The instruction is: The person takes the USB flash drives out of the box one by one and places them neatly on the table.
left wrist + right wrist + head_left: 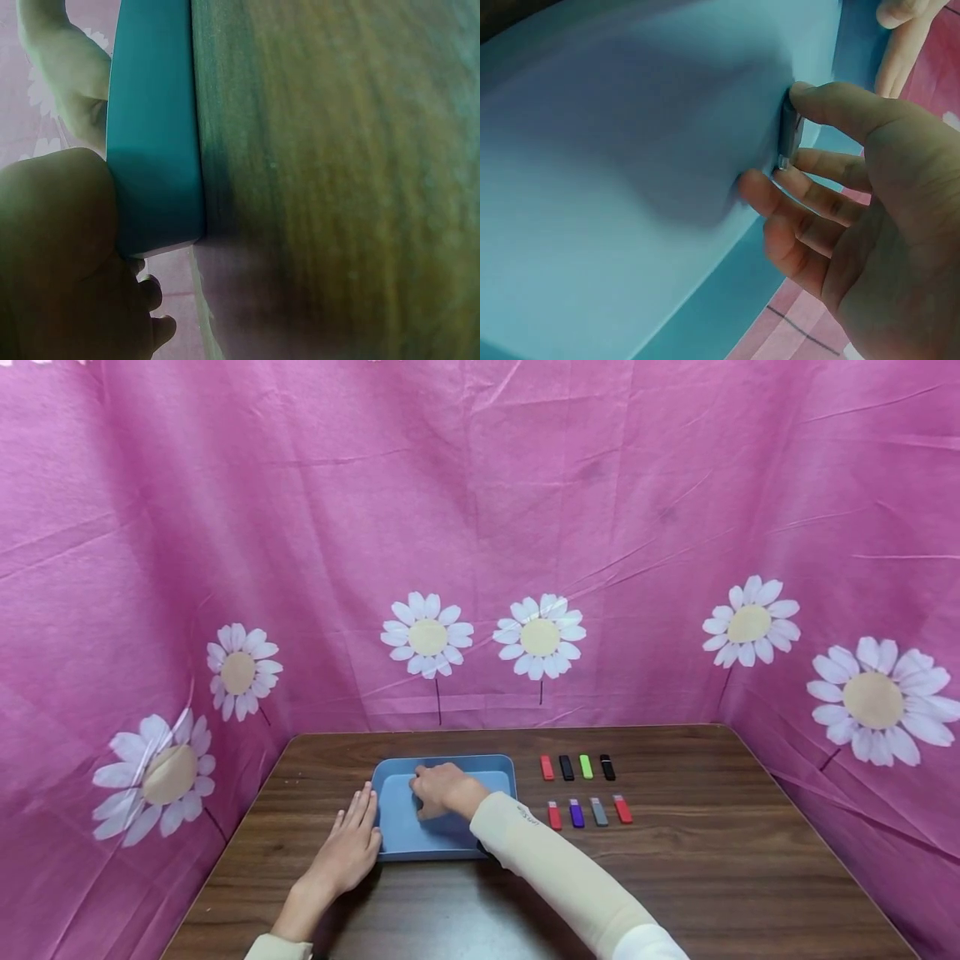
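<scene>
Inside the blue rectangular tray [397, 831], my right hand [444, 787] reaches over toward the far left part. It pinches a small dark USB stick [789, 133] between thumb and fingers, low over the tray floor; the stick's metal end shows in the right wrist view. From the head view this stick is hidden by the hand. My left hand [348, 847], fingers straight, lies along the outside of the tray's left wall. The left wrist view shows that hand against the tray's outer side [154, 135].
Right of the tray, several USB sticks lie in two rows: the back row has a red [547, 767], black and green one [586, 767]; the front row includes a purple [576, 813] and a grey one [598, 812]. A pink flowered curtain [480, 527] surrounds the wooden table [712, 877].
</scene>
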Motion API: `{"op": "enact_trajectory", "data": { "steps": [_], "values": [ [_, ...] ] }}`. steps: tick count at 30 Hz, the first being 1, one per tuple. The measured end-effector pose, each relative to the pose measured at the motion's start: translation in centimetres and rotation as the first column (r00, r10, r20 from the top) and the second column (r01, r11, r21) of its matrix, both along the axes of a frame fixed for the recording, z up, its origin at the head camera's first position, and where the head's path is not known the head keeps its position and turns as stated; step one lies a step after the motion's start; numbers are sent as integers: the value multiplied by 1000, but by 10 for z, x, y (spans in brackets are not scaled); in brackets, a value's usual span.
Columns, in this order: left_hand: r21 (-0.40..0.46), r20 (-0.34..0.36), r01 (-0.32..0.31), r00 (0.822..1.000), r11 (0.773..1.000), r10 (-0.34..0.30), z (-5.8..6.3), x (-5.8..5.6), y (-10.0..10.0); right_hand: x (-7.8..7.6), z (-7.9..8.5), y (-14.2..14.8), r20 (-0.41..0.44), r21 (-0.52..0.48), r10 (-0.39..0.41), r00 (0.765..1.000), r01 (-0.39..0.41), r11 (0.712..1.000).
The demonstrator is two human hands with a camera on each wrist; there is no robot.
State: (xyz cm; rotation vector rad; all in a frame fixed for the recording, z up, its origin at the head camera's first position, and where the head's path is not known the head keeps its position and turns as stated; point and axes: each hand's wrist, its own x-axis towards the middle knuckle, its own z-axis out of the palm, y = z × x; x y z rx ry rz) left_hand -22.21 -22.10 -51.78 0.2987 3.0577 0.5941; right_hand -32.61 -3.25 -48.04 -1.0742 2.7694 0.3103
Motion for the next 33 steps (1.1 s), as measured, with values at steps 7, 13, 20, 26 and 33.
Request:
{"op": "enact_trajectory", "data": {
  "steps": [7,13,20,26,33],
  "values": [
    [-6,15,-4,1000,1000,4,0,-2,0,-5,-5,11,6,-39,4,1000,-3,999],
    [5,12,1,1000,1000,-1,-1,-1,-1,-6,-4,20,34,-93,4,999,0,996],
    [12,-4,6,1000,1000,-6,-1,-1,-1,-7,-1,28,42,-128,16,999,-11,992],
    [12,0,8,1000,1000,-8,-2,-2,-1,-6,2,35,42,-150,25,999,-18,988],
    [0,0,6,1000,1000,-6,-4,-2,-2,-2,10,41,9,-155,50,999,-48,987]
  ]
}}
